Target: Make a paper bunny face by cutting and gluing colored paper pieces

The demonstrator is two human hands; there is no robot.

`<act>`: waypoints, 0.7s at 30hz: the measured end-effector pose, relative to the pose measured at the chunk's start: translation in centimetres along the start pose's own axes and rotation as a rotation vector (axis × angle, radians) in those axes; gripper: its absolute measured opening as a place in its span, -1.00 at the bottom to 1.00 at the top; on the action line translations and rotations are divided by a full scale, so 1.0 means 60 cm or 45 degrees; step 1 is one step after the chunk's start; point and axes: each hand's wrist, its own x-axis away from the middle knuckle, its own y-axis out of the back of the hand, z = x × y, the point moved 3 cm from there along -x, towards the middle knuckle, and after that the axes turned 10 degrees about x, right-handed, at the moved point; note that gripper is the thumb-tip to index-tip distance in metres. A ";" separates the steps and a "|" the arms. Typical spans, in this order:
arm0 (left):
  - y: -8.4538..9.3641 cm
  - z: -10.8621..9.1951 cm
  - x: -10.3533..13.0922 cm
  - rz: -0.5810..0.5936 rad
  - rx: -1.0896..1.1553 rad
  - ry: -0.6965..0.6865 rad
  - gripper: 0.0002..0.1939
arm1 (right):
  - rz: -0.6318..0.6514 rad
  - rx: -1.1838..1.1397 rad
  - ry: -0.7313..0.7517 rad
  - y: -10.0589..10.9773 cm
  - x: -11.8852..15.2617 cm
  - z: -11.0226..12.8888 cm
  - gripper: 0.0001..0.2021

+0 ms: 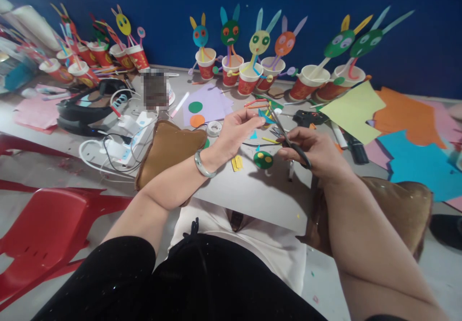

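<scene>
Pinched in my left hand [233, 133] is a small piece of blue paper [266, 116]. My right hand [314, 151] grips a pair of scissors [298, 153] by the handles, and the blades reach up to the blue paper's right side. Whether the blades touch the paper I cannot tell. Below my hands a green paper oval [263, 160] with two yellow dots lies on the table. Yellow paper pieces [237, 163] rest to its left, and small blue scraps [253, 134] lie between my hands.
Paper cups [205, 66] with paper rabbit-like figures stand along the blue wall. Purple paper [212, 100] and a tape roll [214, 128] lie left of centre. A black glue gun [308, 118] and coloured sheets [415, 160] lie right. Brown cushions [173, 150] flank my arms; a power strip [135, 138] stands left.
</scene>
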 end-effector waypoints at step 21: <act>-0.001 -0.003 0.001 0.056 -0.038 0.007 -0.69 | 0.022 0.055 -0.024 0.000 0.000 0.006 -0.31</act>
